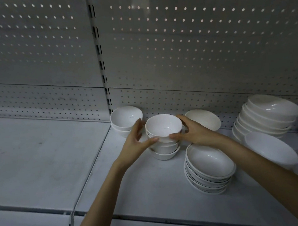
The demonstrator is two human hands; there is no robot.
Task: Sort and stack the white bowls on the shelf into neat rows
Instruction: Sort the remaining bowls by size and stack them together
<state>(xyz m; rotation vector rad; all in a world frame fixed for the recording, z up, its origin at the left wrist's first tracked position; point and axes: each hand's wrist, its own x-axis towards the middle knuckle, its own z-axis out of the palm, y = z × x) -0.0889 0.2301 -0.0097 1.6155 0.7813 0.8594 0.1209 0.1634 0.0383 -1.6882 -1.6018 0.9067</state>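
The top bowl (pixel 163 126) sits just above the middle of the frame, crowning a stack of deep white bowls (pixel 165 151) on the shelf (pixel 149 190). The left hand (pixel 139 142) curls round the top bowl's left side, thumb at the front rim and fingers behind. The right hand (pixel 192 133) grips its right side the same way.

To the upper left of the stack, two nested deep bowls (pixel 126 121) stand against the back panel. To its upper right a single shallow bowl (pixel 204 120) tilts toward the camera. Lower right of the stack is a pile of shallow oval dishes (pixel 209 166), and at the right edge a taller pile of wide bowls (pixel 269 118) leans, with a flat white dish (pixel 271 148) in front of it.

The shelf is pale grey metal, scuffed on its left half. A thin wire divider (pixel 84 182) runs from back to front between its two sections. Behind rises a perforated back panel (pixel 193 50) split by a slotted upright (pixel 100 63). The light is dim.
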